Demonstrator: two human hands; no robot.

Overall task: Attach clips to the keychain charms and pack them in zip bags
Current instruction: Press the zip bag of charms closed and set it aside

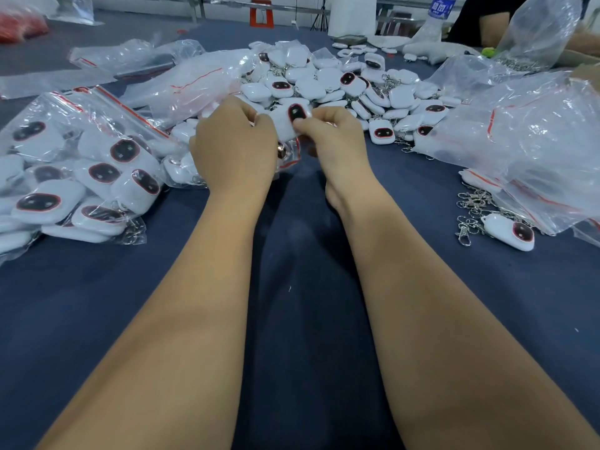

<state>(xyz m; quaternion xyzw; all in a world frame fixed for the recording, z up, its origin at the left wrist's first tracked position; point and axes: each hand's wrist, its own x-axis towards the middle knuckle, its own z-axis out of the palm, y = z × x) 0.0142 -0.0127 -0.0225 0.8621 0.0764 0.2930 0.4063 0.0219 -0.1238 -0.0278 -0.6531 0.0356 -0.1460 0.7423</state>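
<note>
Head view. Both forearms reach forward over a dark blue table (97,303). A single white charm (289,123) with a dark oval face ringed in red is held between the two hands, above the near edge of the loose charm pile (341,89). The left hand (233,147) has its fingers curled round the charm's left side; the right hand (328,138) pinches its right edge between thumb and fingertips. A small zip bag (289,157) with a red seal line hangs just beneath the charm, between the hands; which hand holds it cannot be told. Bagged charms (81,177) lie to the left of the left hand. Metal clips (470,206) and one more clipped charm (509,230) lie to the right, beside empty zip bags (526,134). A water bottle (438,14) stands at the far right.
</note>
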